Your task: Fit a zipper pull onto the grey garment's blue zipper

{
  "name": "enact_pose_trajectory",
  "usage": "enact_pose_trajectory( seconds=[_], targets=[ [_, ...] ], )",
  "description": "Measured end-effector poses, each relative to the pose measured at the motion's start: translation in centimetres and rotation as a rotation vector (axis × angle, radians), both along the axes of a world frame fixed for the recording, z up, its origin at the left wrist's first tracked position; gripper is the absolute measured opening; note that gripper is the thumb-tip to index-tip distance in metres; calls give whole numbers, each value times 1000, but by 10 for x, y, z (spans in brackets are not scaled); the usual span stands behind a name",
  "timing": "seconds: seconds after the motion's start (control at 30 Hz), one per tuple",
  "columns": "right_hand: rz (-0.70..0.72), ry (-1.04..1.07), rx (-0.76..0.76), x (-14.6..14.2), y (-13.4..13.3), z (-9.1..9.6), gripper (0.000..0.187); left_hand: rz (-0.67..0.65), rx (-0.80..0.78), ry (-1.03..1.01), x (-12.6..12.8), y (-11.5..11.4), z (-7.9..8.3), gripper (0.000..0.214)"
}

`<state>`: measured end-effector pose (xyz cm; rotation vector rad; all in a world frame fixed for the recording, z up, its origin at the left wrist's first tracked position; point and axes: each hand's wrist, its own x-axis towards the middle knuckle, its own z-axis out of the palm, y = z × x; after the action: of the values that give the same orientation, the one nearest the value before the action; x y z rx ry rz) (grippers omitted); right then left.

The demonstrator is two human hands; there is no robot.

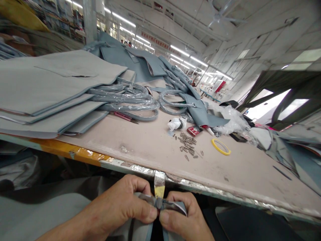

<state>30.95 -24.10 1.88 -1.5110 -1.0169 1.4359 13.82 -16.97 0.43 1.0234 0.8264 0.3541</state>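
Observation:
Just below the table's front edge, my left hand (130, 204) pinches grey sheet material (141, 229) between thumb and fingers. Close beside it, my right hand (183, 217) grips another folded edge of grey material (177, 206), its pale underside turned up. Both thumb tips nearly meet. Between them a small grey piece (158, 203) sits at the lower end of a silvery and yellow strip (159, 184) hanging from the table edge. I cannot tell how the strip and the material are joined. A wide grey sheet (50, 204) spreads below my left forearm.
On the table (150, 144) lie stacked grey panels (62, 77) with plastic-wrapped handles (125, 97). A pile of sunflower seeds (188, 144), a small red box (194, 130), a yellow tape roll (220, 147) and clear plastic (230, 118) are farther right. Grey pieces (301, 157) sit at the right.

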Motion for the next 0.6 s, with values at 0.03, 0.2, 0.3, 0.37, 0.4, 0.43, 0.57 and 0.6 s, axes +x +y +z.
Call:
enact_pose_trajectory(
  seconds=[0.03, 0.2, 0.3, 0.37, 0.4, 0.43, 0.57, 0.6],
  targets=[
    [3, -2, -1, 0, 0, 0, 47, -1, -1, 5, 0, 0, 1, 29],
    [19, 25, 3, 1, 1, -2, 43, -2, 8, 6, 2, 2, 2, 31],
    [-12, 25, 1, 2, 1, -4, 40, 3, 2, 19, 2, 1, 3, 34],
    [-38, 9, -2, 1, 1, -5, 38, 18, 0, 28, 2, 0, 5, 34],
    [-48, 9, -2, 1, 1, -5, 38, 27, 3, 36, 2, 0, 6, 34],
    [-60, 16, 0, 1, 1, -6, 37, 36, 5, 48, 1, -1, 7, 36],
    [-132, 53, 17, 0, 2, -7, 37, 36, 30, 113, 0, 0, 9, 47],
    [-139, 62, 22, 0, 2, -8, 38, 35, 39, 107, 0, 0, 9, 48]
  ],
)
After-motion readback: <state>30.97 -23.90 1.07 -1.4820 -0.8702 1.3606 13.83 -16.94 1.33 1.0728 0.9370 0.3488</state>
